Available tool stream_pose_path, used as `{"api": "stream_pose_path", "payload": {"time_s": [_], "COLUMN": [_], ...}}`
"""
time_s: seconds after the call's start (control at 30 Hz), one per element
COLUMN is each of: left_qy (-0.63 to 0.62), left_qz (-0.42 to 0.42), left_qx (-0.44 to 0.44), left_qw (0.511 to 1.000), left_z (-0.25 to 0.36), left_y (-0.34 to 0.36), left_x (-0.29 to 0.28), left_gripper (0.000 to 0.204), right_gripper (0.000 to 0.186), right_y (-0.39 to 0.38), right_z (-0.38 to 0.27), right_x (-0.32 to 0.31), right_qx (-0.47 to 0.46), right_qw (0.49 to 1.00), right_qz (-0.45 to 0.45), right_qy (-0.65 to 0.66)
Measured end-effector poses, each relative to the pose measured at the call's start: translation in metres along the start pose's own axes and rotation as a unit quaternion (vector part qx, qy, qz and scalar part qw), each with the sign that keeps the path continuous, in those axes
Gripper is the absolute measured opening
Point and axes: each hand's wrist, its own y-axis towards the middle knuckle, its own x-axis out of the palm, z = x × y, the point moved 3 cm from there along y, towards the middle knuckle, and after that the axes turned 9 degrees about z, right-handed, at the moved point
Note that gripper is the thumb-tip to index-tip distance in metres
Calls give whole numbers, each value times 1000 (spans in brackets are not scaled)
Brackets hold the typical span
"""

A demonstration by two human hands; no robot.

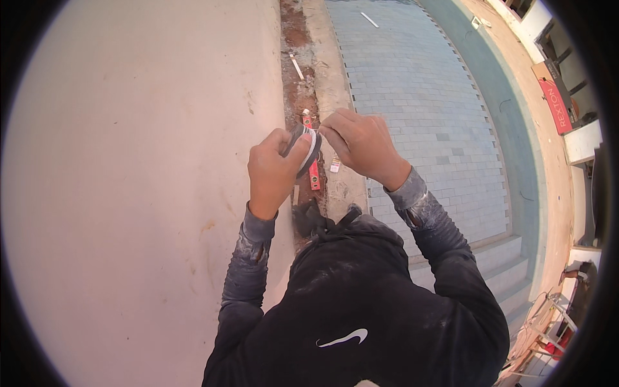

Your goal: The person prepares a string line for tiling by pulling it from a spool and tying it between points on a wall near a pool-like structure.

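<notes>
In front of my body, my left hand (pixel 274 164) is closed round a dark, rounded, flattish object with pale stripes (pixel 311 155), the thumb pressed along its face. It may be a reel or a tape, but its kind is not clear. Right at its upper end, my right hand (pixel 362 143) is closed in a pinch, fingertips beside the object. Whatever those fingertips grip is too small to make out. Below the hands, a red spirit level (pixel 314 175) lies along the narrow dirt strip, partly hidden by the object.
A tall pale wall (pixel 148 180) runs close along my left. Right of the dirt strip (pixel 296 32) comes a concrete edge (pixel 325 58), then a blue-tiled pool (pixel 419 97) with steps (pixel 503 261). A small packet (pixel 335 164) and a white strip (pixel 296 66) lie nearby.
</notes>
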Motion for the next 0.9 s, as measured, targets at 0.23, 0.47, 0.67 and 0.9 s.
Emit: {"api": "stream_pose_path", "payload": {"time_s": [0.23, 0.47, 0.67, 0.9], "left_qy": [-91, -437, -108, 182], "left_qz": [189, -12, -102, 150], "left_qx": [-15, -222, -100, 244], "left_qw": [978, 872, 984, 941], "left_z": [-7, 16, -2, 4], "left_y": [18, 10, 2, 2], "left_x": [11, 4, -16, 7], "left_gripper": [38, 35, 30, 32], "right_gripper": [9, 6, 9, 11], "right_y": [-15, -51, -10, 0], "right_z": [-63, 0, 6, -22], "right_x": [9, 43, 9, -9], "right_qx": [117, 218, 7, 94], "right_qw": [960, 916, 1000, 994], "right_qz": [85, -26, -30, 29], "right_qy": [239, 335, 0, 42]}}
